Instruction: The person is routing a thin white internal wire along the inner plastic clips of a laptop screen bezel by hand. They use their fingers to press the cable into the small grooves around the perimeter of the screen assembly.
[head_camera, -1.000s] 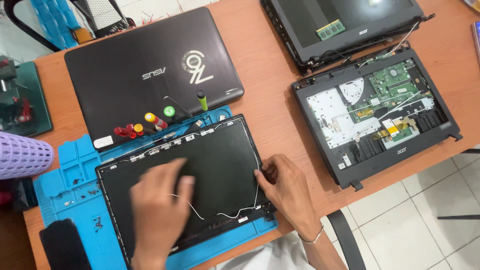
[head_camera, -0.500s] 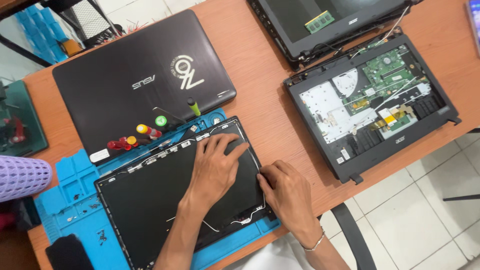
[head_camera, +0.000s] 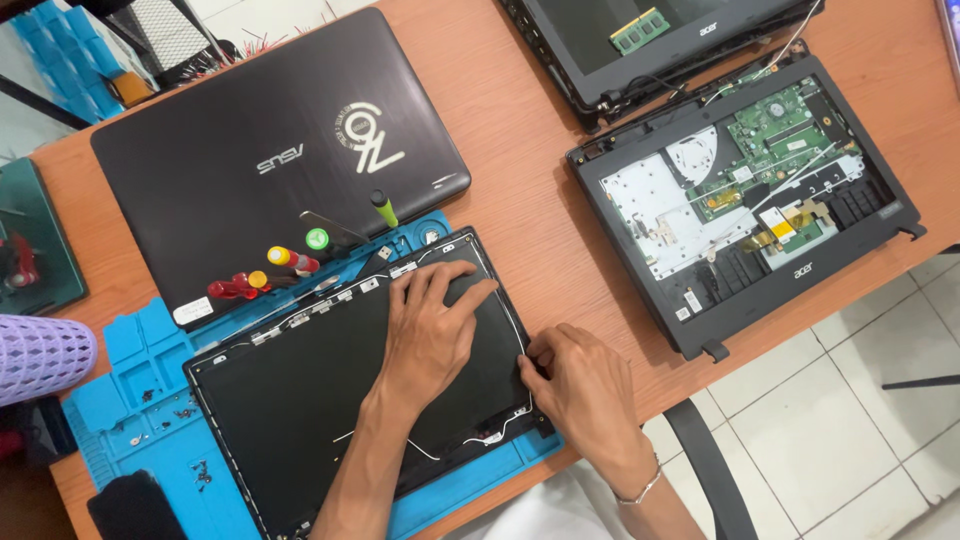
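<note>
On the blue repair mat (head_camera: 120, 420) lies the black laptop lid panel (head_camera: 300, 400), where the left hand (head_camera: 430, 325) has moved up and now presses flat with fingers spread, while the right hand (head_camera: 585, 385) still pinches the thin cable (head_camera: 522, 345) at its right edge, so the cable seems freed there.

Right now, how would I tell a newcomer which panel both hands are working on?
Find the blue repair mat at the near left of the wooden desk. The black screen lid lies flat on it, under the left hand, with the right hand at its right edge. Unlike the closed dark laptop behind, it is a bare shell with thin wires along its rim.
</note>
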